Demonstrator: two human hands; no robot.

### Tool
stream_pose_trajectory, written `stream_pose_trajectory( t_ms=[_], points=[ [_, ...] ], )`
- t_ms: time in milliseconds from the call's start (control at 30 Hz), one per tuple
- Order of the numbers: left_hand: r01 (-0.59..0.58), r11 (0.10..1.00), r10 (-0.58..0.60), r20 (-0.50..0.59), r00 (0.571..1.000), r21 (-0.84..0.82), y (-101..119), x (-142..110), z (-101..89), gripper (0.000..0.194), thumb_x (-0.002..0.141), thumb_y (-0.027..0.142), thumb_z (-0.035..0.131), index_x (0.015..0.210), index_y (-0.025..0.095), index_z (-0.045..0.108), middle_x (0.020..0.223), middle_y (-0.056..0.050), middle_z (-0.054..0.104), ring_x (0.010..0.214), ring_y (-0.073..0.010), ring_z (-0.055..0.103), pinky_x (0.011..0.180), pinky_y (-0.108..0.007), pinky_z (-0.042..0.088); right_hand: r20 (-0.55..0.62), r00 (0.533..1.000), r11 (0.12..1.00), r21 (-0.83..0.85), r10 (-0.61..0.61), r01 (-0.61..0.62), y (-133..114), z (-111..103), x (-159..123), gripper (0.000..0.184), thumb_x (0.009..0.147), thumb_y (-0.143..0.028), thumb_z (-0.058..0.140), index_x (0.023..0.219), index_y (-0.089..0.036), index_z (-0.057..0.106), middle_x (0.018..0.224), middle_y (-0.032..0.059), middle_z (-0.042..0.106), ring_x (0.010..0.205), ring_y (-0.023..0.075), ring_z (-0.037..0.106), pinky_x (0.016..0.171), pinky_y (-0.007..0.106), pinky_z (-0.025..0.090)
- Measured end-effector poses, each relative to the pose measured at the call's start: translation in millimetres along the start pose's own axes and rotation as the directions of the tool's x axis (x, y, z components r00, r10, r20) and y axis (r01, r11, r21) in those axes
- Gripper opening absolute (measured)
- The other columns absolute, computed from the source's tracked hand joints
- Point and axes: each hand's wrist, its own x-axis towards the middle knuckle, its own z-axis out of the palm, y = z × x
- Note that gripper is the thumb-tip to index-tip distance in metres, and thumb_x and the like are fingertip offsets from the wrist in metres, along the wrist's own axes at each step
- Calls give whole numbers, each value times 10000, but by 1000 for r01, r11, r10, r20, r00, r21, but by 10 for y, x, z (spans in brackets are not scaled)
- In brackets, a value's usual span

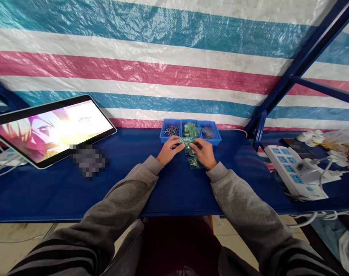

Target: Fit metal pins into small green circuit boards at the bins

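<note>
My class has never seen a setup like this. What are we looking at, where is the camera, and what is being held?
No machine here: someone works bare-handed, and a camera worn on their head looks forward and down. The left hand and right hand hold a small greenish plastic packet. Another greenish packet lies nearer the wearer on the dark blue tabletop. Beyond stand three blue plastic trays; the leftmost contains loose silvery metal pieces. A lit, black-bordered screen stands left.

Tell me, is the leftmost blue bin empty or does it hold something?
Not empty: small metal pieces lie heaped in the leftmost blue bin.
</note>
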Motion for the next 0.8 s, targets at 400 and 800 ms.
stream_pose_trajectory(
  t_ms=[400, 800],
  points=[
    [75, 995, -75, -2, 997, -59, -36, -13, 6, 393, 787, 538, 677, 764, 150, 615, 627, -16, 623, 552, -142, 585, 550, -276, 516, 94, 988, 966, 218, 123, -141, 10, 16, -15, 271, 809, -484, 624, 857, -221, 582, 582, -16, 616, 495, 189, 606, 549, 326, 483],
    [32, 999, -30, -101, 994, 16, -117, -8, -2, 414, 739, 523, 723, 913, 166, 606, 707, -15, 655, 669, -172, 643, 655, -290, 536, -56, 995, 996, 34, 83, -82, 1, -2, -6, 361, 841, -517, 593, 989, -193, 656, 818, 46, 670, 646, 167, 594, 582, 287, 475]
  ],
)
